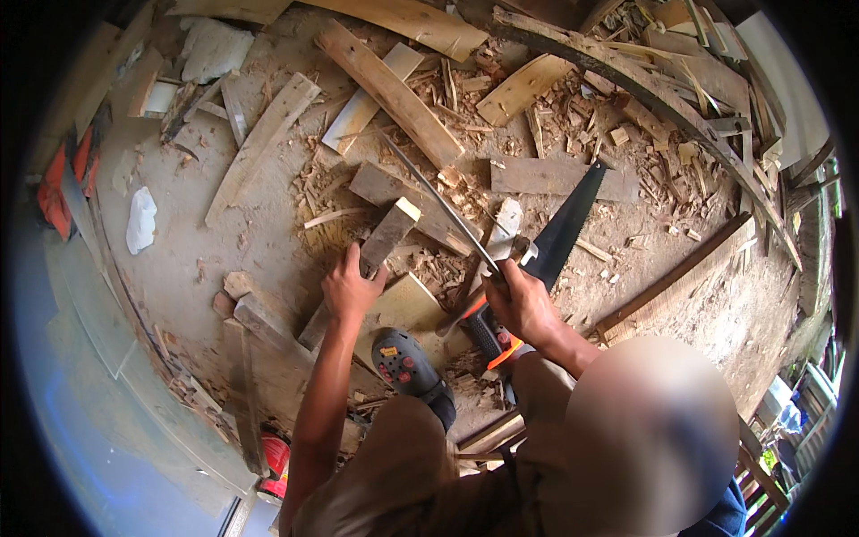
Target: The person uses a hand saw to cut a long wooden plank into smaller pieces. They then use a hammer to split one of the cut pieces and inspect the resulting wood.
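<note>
My left hand (351, 285) is closed around a short dark wood block (386, 238) with a pale, freshly cut end. In my right hand (519, 300) is the handle of a long, thin metal blade (436, 195). Seen nearly edge-on, it looks like a machete and slants up to the left, past the block's right side, apart from it. Below and beside that hand lies a handsaw (571, 222), with a black blade and an orange-and-black handle (489, 331). Beneath the block, a dark board (413, 208) rests on the floor.
Planks and offcuts, including a long board (389, 92) and a curved beam (658, 89), lie across the shaving-strewn floor (179, 259). My foot in a grey clog (407, 362) is close below the block. A red can (276, 465) stands lower left. A blurred round shape covers the lower right.
</note>
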A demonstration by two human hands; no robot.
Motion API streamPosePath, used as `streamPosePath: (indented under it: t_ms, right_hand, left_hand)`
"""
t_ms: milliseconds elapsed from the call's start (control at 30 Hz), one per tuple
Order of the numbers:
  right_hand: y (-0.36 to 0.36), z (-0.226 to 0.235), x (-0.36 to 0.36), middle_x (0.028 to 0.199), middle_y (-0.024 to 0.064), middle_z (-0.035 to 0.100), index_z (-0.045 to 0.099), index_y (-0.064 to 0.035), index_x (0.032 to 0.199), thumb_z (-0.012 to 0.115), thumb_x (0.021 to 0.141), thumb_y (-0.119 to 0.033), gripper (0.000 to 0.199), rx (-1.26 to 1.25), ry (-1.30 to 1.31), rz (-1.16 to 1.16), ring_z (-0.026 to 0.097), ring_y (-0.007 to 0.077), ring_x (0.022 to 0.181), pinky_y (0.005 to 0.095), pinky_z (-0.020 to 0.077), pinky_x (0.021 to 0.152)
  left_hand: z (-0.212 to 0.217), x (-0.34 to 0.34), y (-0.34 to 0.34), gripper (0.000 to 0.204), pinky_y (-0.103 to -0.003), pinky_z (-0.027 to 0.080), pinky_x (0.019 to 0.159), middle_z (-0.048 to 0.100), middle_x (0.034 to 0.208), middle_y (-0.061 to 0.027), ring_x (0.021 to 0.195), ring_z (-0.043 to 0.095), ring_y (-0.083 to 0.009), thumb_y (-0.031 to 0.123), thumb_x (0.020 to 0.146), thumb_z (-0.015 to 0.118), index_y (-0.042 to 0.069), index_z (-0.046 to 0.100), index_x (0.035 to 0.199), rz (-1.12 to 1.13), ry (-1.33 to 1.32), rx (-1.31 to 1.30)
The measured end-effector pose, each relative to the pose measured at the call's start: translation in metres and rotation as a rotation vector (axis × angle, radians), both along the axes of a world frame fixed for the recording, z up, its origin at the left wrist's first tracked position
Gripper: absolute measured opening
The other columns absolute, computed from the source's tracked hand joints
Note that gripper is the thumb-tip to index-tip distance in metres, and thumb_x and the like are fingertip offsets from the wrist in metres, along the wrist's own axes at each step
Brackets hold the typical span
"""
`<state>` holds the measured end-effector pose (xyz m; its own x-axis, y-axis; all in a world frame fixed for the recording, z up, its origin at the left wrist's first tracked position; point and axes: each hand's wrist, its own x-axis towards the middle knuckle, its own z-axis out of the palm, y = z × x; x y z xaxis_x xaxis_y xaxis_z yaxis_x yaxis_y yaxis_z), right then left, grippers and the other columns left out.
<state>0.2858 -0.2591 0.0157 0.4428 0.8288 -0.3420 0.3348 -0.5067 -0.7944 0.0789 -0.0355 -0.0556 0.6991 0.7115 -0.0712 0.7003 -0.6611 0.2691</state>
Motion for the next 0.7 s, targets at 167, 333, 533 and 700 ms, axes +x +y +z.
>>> streamPosePath:
  t_ms: [167,333,533,700]
  right_hand:
    - [0.006,-0.006,0.0,0.076,0.0251,0.062,0.044,-0.0025,0.101,0.06,0.089,-0.016,0.024,-0.042,0.019,0.068,0.062,0.0469,0.073,0.0531,0.049,0.061]
    - [0.012,0.001,-0.004,0.079,0.0259,0.063,0.044,-0.0025,0.108,0.06,0.089,-0.017,0.028,-0.144,0.03,0.091,0.063,0.0471,0.077,0.0551,0.0495,0.065]
    - [0.018,0.004,0.003,0.078,0.0282,0.062,0.043,-0.0021,0.102,0.059,0.091,-0.015,0.024,0.053,0.009,-0.01,0.061,0.0489,0.075,0.0542,0.0485,0.062]
    - [0.016,-0.017,-0.009,0.072,0.0243,0.06,0.044,-0.0012,0.098,0.062,0.088,-0.008,0.021,-0.047,0.002,0.057,0.061,0.0459,0.067,0.0483,0.048,0.055]
  left_hand:
    - [0.001,0.0,0.004,0.057,-0.049,0.055,0.064,0.066,0.098,-0.0216,0.082,0.067,-0.0403,0.037,0.074,0.074,0.003,0.058,0.117,-0.018,0.009,-0.005]
    - [-0.001,0.001,0.002,0.057,-0.05,0.055,0.066,0.067,0.097,-0.0205,0.083,0.067,-0.0404,0.038,0.074,0.074,0.003,0.057,0.117,-0.022,0.005,0.019]
    - [0.003,0.001,0.0,0.058,-0.05,0.054,0.067,0.067,0.1,-0.0199,0.082,0.067,-0.0401,0.039,0.074,0.073,0.003,0.058,0.117,0.028,0.083,-0.03]
    - [0.006,0.001,-0.001,0.056,-0.05,0.055,0.066,0.067,0.1,-0.0197,0.082,0.067,-0.0403,0.037,0.075,0.073,0.002,0.058,0.116,-0.004,0.069,0.012]
